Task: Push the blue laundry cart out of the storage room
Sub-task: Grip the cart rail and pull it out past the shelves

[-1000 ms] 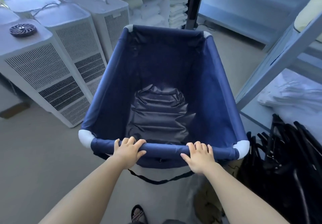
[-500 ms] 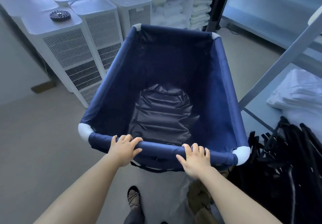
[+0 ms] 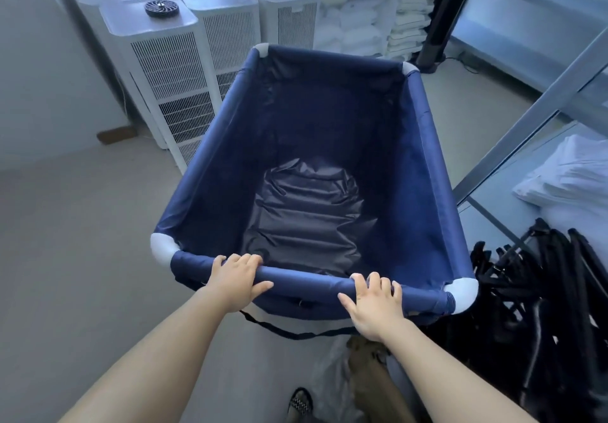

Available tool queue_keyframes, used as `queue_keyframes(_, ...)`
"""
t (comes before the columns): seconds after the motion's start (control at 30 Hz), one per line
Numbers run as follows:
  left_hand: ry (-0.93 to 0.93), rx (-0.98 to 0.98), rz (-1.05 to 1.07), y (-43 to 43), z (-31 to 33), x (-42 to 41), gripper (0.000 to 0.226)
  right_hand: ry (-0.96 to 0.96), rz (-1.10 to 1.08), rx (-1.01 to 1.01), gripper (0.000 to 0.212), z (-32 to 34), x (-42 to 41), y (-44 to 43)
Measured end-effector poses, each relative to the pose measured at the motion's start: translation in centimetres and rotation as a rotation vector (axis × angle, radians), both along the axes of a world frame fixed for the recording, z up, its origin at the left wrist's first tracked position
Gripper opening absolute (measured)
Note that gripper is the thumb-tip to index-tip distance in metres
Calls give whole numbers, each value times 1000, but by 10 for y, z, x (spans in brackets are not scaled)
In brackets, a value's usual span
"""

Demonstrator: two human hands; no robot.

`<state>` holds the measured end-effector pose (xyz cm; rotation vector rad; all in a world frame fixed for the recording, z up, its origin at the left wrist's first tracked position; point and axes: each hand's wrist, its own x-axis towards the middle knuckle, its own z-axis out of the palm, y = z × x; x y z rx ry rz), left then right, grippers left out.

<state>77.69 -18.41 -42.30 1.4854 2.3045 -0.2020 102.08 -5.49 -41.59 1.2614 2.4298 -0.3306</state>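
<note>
Both hands grip the near rail of the blue laundry cart [image 3: 411,172] on a storage room floor.

The left hand [image 3: 235,282] and right hand [image 3: 373,307] each close over the padded bar; the cart's empty basin extends ahead of the grip, white appliance units [image 3: 171,70] beyond-left, black hangers [image 3: 552,291] right.

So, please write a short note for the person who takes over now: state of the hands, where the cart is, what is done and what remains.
Left hand: closed over the near rail of the blue laundry cart.
Right hand: on the same rail, fingers over the top, near the white corner cap.
Cart: empty, inside the storage room, white vented units at its left, a metal shelf frame and black hangers at its right.
Done: cart gripped.
Left: push it out of the room; no door is in view.
</note>
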Motion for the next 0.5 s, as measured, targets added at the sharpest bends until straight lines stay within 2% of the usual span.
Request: queue_keyframes(0.5, -22, 33, -51, -98, 6, 60, 39, 18, 65, 77, 52, -11, 65, -75)
